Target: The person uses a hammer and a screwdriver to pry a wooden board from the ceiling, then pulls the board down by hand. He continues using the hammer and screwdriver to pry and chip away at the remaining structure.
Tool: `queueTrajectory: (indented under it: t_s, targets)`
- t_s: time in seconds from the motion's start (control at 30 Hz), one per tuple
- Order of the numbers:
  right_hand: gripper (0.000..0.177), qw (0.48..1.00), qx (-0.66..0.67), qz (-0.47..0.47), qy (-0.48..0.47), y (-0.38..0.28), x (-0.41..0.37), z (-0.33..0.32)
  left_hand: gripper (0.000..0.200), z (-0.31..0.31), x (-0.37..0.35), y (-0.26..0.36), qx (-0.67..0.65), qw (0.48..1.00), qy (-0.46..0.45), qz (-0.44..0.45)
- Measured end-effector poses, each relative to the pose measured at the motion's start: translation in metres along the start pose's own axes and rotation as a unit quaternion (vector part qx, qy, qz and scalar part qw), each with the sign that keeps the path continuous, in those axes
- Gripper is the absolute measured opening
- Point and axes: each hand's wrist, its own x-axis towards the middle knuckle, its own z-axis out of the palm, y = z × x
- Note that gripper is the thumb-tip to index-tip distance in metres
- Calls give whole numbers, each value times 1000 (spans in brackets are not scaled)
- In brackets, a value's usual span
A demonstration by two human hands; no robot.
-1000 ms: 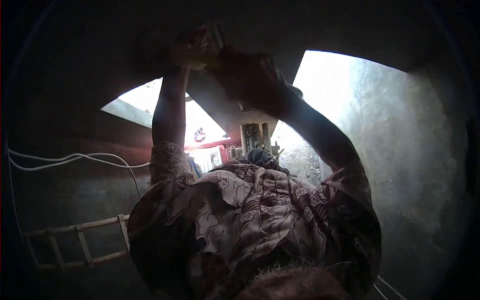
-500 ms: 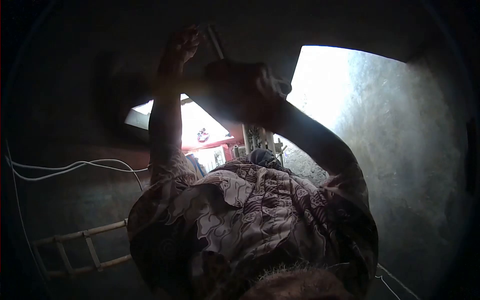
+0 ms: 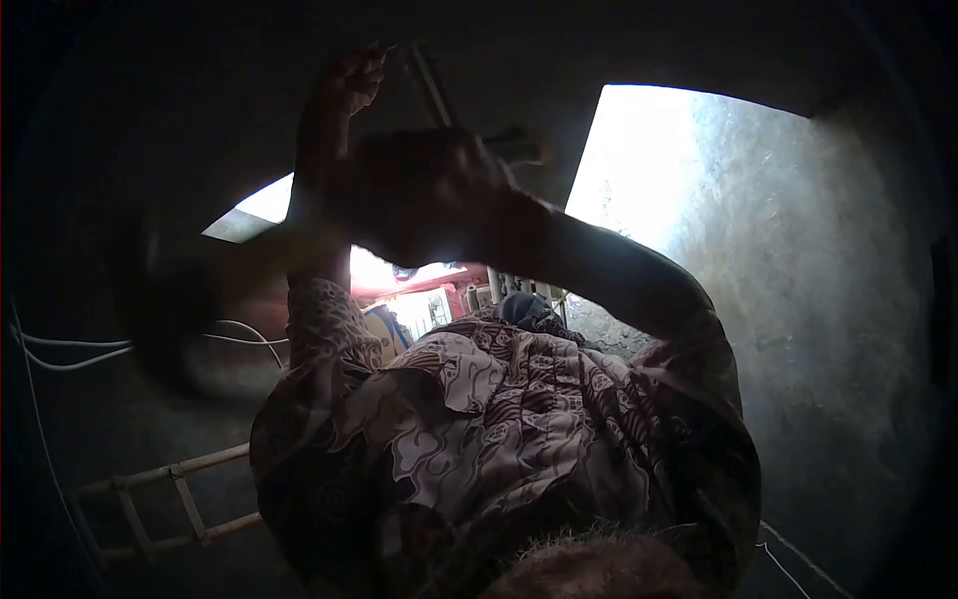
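We see brown-maroon swirls and pale cream patches across the shirt [image 3: 519, 429]; a dull yellow handle [image 3: 277, 257]; a grey rod [image 3: 431, 88]; a tan ladder [image 3: 188, 502]; white cables [image 3: 75, 344]; red trim [image 3: 456, 298]; our right-hand wall [image 3: 808, 270] is mottled grey, shading from bluish to brownish.
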Motion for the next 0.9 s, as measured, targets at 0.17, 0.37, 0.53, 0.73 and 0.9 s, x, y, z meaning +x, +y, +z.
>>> queueTrajectory:
  t_s: [0.17, 0.37, 0.53, 0.73, 0.9]
  targets:
    - [18, 991, -24, 84, -97, 32, -24, 1, 18, -14, 8, -1, 62, 997, 26, -24]
    - [32, 931, -77, 301, -190, 49, -77, -7, 23, -33, 0, -61, 203, 972, 105, 49]
    - [27, 878, -4, 423, -224, 20, -126, -15, 28, 18, -24, -103, 121, 952, 263, -103]
    - [24, 951, -39, 235, -197, 11, -107, -21, 19, 31, -19, -82, -16, 956, 284, -68]
    - [21, 925, -75, 274, -252, 24, -103, -15, 20, 9, -10, -61, -6, 991, 135, -15]
